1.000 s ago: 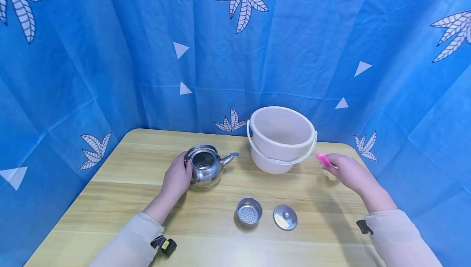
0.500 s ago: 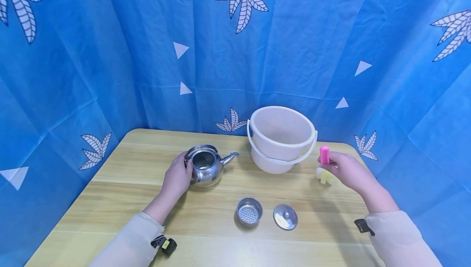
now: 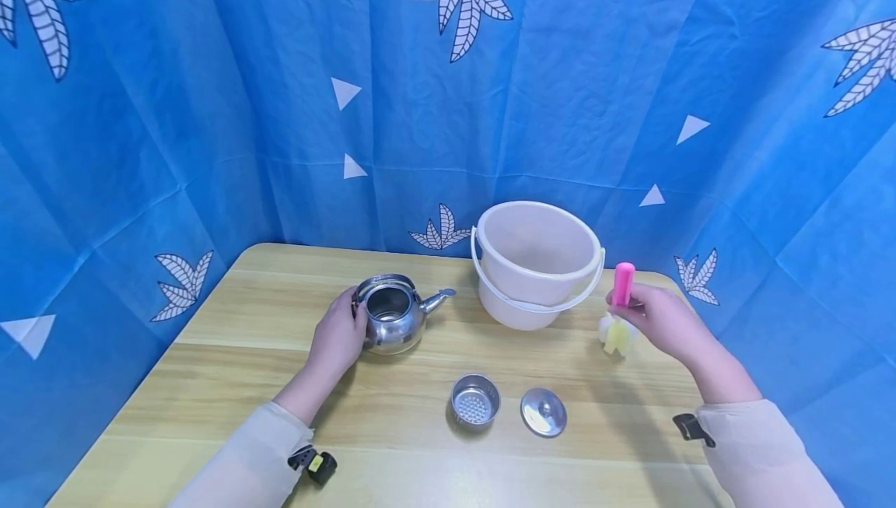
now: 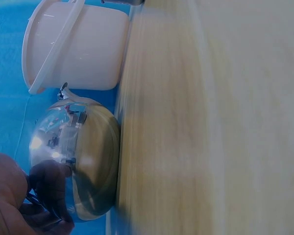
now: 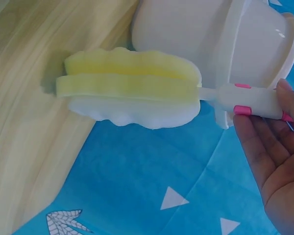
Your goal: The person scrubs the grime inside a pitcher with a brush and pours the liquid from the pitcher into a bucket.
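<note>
A shiny steel teapot (image 3: 397, 334) stands lidless on the table, its spout toward the right. My left hand (image 3: 337, 331) grips it at the handle side, thumb near the rim; in the left wrist view, fingers (image 4: 41, 220) curl beside the round body. My right hand (image 3: 665, 323) pinches the pink and white handle of a sponge bottle brush (image 5: 132, 88), held handle up beside the bucket. Its yellow and white sponge head points down, close over the table. In front lie a perforated steel tea strainer (image 3: 474, 403) and a round lid (image 3: 543, 412) with a knob.
A white plastic bucket (image 3: 521, 310) stands at the back of the wooden table (image 3: 392, 453), its handle hanging down in front. Blue patterned curtains (image 3: 560, 88) enclose the table at the back and both sides.
My right hand has turned the brush from a slant to nearly upright, the pink handle end rising and the sponge swinging into view below. The left hand and the teapot have stayed put.
</note>
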`<control>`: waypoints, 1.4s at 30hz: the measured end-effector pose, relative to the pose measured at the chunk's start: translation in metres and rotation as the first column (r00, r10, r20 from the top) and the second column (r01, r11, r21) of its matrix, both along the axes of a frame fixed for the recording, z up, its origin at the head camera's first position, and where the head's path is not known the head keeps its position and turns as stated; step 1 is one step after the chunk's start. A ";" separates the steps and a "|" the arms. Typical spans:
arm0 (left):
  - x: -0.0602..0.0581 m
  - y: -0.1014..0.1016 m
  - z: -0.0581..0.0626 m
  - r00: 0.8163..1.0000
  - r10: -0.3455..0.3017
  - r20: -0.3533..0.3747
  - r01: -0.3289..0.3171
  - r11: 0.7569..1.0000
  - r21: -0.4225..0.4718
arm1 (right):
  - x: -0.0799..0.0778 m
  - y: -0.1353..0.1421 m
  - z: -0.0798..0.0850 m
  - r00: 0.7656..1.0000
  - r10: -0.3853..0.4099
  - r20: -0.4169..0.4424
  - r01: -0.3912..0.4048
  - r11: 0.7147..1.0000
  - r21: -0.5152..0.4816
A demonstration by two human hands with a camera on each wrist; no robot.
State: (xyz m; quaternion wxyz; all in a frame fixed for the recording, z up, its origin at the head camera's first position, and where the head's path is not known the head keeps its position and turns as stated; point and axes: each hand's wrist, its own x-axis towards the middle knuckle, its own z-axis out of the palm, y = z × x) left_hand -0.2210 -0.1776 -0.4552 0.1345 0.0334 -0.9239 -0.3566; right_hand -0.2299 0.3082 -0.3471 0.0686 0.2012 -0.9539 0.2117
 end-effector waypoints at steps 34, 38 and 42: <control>0.000 0.001 0.001 1.000 0.007 -0.017 -0.007 1.000 -0.015 | 0.008 -0.031 0.035 0.999 0.018 -0.034 -0.021 0.995 -0.102; 0.000 0.002 0.001 1.000 0.008 -0.013 -0.008 1.000 -0.016 | 0.009 -0.036 0.041 0.999 0.029 -0.021 -0.031 0.992 -0.122; 0.000 0.002 0.002 1.000 0.008 -0.012 -0.008 1.000 -0.015 | 0.011 -0.041 0.046 0.999 0.033 -0.019 -0.035 0.991 -0.131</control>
